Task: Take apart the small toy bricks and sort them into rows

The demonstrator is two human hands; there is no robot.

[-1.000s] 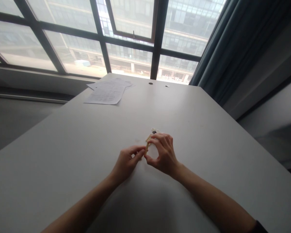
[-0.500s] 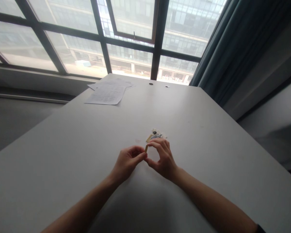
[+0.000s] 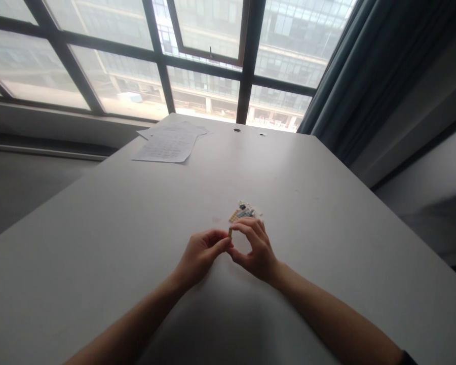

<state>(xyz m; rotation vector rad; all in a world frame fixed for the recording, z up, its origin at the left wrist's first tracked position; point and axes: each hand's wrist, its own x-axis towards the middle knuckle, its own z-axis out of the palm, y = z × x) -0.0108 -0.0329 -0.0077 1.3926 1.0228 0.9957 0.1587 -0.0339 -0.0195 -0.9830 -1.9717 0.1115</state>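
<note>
Both of my hands meet over the near middle of the table around a small tan building-brick piece [image 3: 230, 233]. My left hand [image 3: 205, 251] pinches it between thumb and fingertips from the left. My right hand [image 3: 254, 248] curves round from the right, its index fingertip at the piece's top and its thumb near the lower end. Just beyond the right hand lies a small pile of building bricks [image 3: 243, 209] in tan, white, grey and black. Part of that pile is hidden behind the right fingers.
The white table [image 3: 155, 203] stretches away toward a window with dark frames [image 3: 247, 71]. Several printed paper sheets [image 3: 167, 146] lie at its far left. Two round holes sit near the far edge, one of them dark [image 3: 237, 130]. A dark curtain [image 3: 345, 76] hangs at right.
The tan piece has tilted slightly more upright between the fingertips and shifted a little to the right. Both hands keep nearly the same position and grip.
</note>
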